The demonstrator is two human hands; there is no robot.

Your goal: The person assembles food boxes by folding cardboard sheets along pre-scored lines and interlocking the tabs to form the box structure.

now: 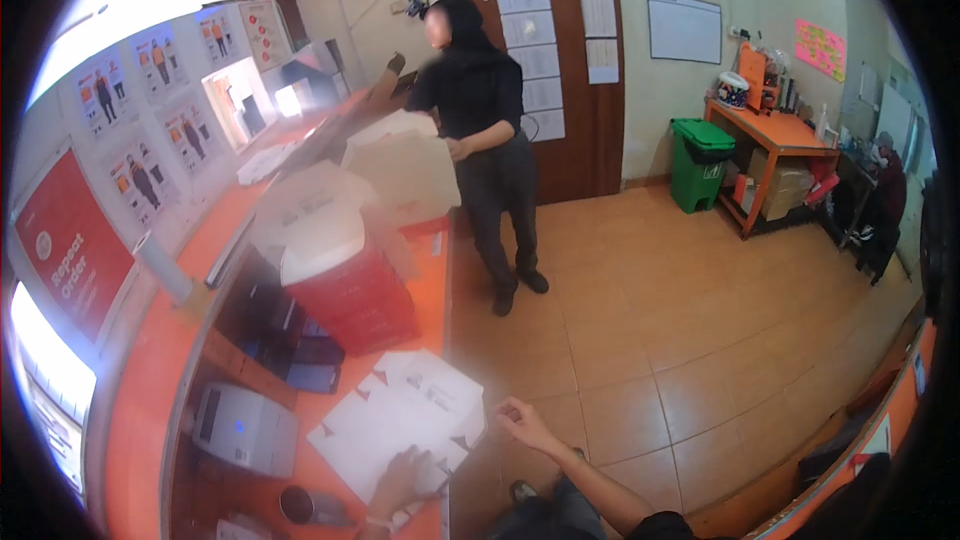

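A flat white cardboard blank with notched edges lies on the orange counter. My left hand rests on its near part, fingers spread over the card. Just off the blank's right edge, my right hand is raised with its fingers loosely bent and apart, and nothing shows in it. Beyond the blank stands a large red box with its pale flaps up. Another person in dark clothes stands at the far end, a hand on an opened pale carton.
On the left are a white label printer, a dark round cup-like object and an upright white roll. A green bin and an orange side table stand far right. Tiled floor lies right of the counter.
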